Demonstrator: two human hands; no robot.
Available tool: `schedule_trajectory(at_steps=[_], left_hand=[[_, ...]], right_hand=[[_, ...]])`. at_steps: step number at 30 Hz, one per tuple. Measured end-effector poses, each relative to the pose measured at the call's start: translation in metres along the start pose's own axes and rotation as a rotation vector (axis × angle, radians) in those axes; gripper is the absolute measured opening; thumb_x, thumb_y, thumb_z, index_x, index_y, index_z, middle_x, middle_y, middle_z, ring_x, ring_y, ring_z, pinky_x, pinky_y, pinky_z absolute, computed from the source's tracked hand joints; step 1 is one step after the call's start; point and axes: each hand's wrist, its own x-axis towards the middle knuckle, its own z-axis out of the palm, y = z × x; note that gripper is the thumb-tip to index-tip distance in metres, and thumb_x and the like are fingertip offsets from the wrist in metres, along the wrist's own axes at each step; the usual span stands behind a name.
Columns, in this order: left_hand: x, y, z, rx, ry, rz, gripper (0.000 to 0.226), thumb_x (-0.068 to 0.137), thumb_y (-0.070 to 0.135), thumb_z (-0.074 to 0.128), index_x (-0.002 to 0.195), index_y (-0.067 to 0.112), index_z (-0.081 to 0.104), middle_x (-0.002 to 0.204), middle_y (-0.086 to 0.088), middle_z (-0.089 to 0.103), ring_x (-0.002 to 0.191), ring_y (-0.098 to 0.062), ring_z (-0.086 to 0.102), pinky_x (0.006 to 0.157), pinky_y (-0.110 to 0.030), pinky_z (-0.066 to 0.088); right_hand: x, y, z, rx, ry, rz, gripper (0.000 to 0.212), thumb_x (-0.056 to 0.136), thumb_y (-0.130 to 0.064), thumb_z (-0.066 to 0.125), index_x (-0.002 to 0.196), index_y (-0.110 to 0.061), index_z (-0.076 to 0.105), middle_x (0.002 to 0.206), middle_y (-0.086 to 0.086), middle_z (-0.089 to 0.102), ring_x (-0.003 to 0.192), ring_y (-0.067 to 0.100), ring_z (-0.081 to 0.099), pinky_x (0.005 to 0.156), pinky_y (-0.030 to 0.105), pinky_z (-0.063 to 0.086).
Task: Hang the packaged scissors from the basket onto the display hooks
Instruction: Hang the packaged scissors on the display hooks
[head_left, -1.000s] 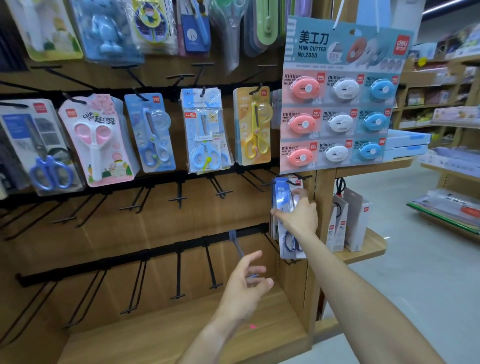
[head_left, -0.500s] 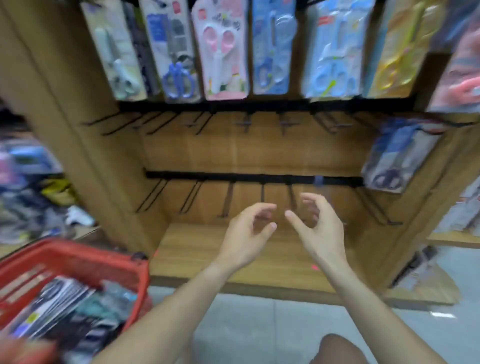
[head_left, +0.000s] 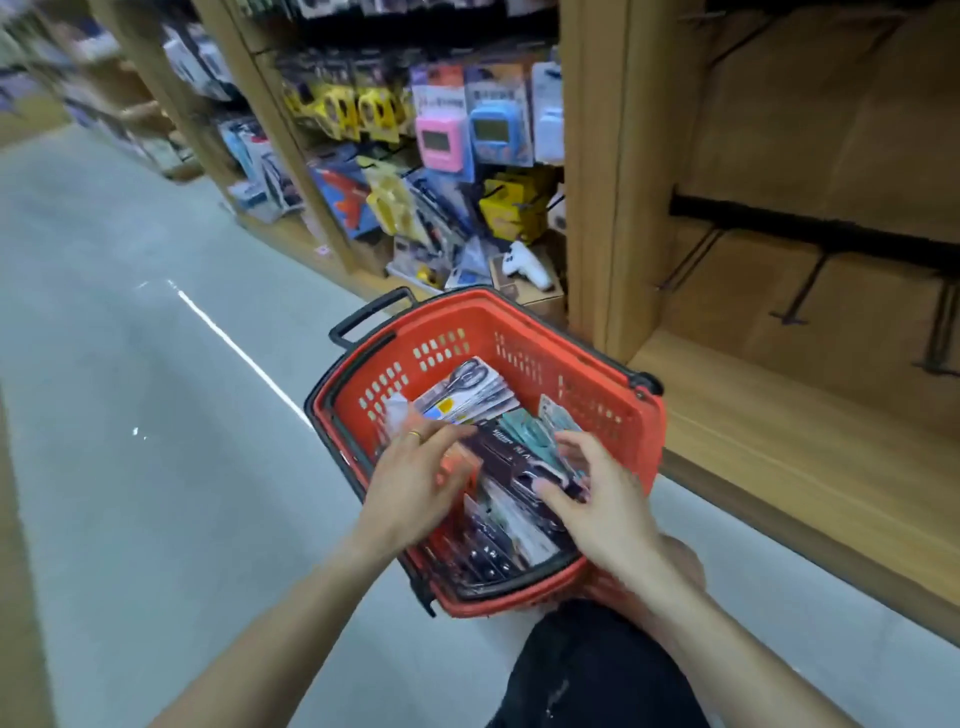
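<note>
The red basket (head_left: 441, 353) stands on the floor beside the wooden display, holding several packaged scissors. A light pack with black-handled scissors (head_left: 470, 387) lies at its far side, a dark pack (head_left: 511, 457) in the middle and teal packs (head_left: 527, 426) to its right. My left hand (head_left: 415, 483) reaches into the basket's left side with fingers extended over the packs. My right hand (head_left: 602, 499) has spread fingers, its thumb touching the dark pack's near end. Bare black hooks (head_left: 808, 283) jut from a rail (head_left: 810, 231) at the upper right.
The wooden bottom shelf (head_left: 779, 415) of the display runs along the right of the basket. Another shelf bay with timers and yellow packs (head_left: 447, 140) is behind the basket. Grey floor (head_left: 130, 364) spreads to the left. My knee (head_left: 597, 670) is bent just below the basket.
My view swung from the hook wall down and left to the basket. Both hands dropped from in front of the hooks into the basket and now touch the packs.
</note>
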Motion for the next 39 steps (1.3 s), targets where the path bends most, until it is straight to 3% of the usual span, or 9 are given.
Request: schedule_trajectory(at_steps=[6,11,13,17,20,24,30,39], left_hand=[[-0.002,-0.059,0.005,0.088,0.011,-0.049,0.041,0.098,0.031,0.070,0.138,0.032,0.063,0.136,0.002,0.063,0.115,-0.027,0.061,0.098,-0.041,0.051],[0.006,-0.068,0.016,0.073,-0.051,0.021,0.047,0.095,0.033,0.067,0.141,0.032,0.061,0.138,0.003,0.062,0.125,-0.025,0.056,0.106,-0.044,0.047],[0.009,-0.066,0.020,0.073,-0.112,0.046,0.046,0.095,0.037,0.063,0.141,0.032,0.061,0.138,0.003,0.062,0.127,-0.025,0.056,0.107,-0.046,0.047],[0.011,-0.062,0.029,0.099,-0.240,0.076,0.045,0.096,0.035,0.061,0.141,0.030,0.060,0.131,0.000,0.067,0.117,-0.028,0.062,0.101,-0.044,0.050],[0.009,-0.060,0.034,0.102,-0.247,0.046,0.045,0.096,0.031,0.060,0.142,0.029,0.060,0.129,-0.001,0.067,0.116,-0.031,0.063,0.097,-0.043,0.051],[0.006,-0.060,0.037,0.127,-0.246,0.039,0.048,0.098,0.023,0.053,0.145,0.027,0.058,0.132,-0.005,0.067,0.120,-0.032,0.063,0.096,-0.042,0.050],[0.002,-0.057,0.037,0.172,-0.233,0.016,0.052,0.100,0.019,0.048,0.151,0.029,0.051,0.142,-0.003,0.063,0.131,-0.028,0.057,0.105,-0.038,0.042],[0.000,-0.053,0.034,0.235,-0.276,-0.002,0.050,0.101,0.026,0.043,0.151,0.030,0.050,0.145,0.000,0.061,0.133,-0.025,0.056,0.108,-0.037,0.038]], right_hand=[[0.020,0.002,0.046,-0.092,-0.109,0.078,0.059,0.087,-0.029,0.082,0.138,-0.032,0.053,0.130,-0.012,0.067,0.125,0.010,0.061,0.107,0.039,0.047],[0.029,0.006,0.052,-0.122,-0.160,0.161,0.063,0.083,-0.032,0.086,0.137,-0.033,0.053,0.121,-0.010,0.068,0.112,0.011,0.065,0.103,0.041,0.052],[0.029,-0.002,0.053,-0.199,-0.287,0.191,0.074,0.078,-0.043,0.088,0.140,-0.032,0.050,0.122,-0.005,0.068,0.106,0.014,0.067,0.099,0.041,0.053],[0.028,-0.027,0.077,-0.588,-0.570,0.125,0.107,0.070,-0.057,0.088,0.152,-0.023,0.029,0.136,0.003,0.059,0.124,0.029,0.061,0.100,0.045,0.051],[0.026,-0.037,0.105,-0.770,-0.677,0.065,0.098,0.077,-0.038,0.088,0.149,-0.019,0.024,0.134,0.012,0.053,0.123,0.039,0.059,0.096,0.049,0.052],[0.033,-0.042,0.123,-0.881,-0.718,0.060,0.089,0.082,-0.021,0.081,0.149,-0.021,0.023,0.129,0.016,0.052,0.121,0.041,0.060,0.094,0.047,0.052],[0.038,-0.039,0.124,-0.934,-0.773,0.036,0.088,0.079,-0.028,0.081,0.147,-0.029,0.026,0.125,0.017,0.051,0.119,0.041,0.058,0.096,0.048,0.053],[0.035,-0.030,0.135,-1.105,-0.788,-0.035,0.084,0.089,-0.035,0.076,0.155,-0.021,0.027,0.142,0.020,0.041,0.128,0.037,0.053,0.102,0.047,0.052]])
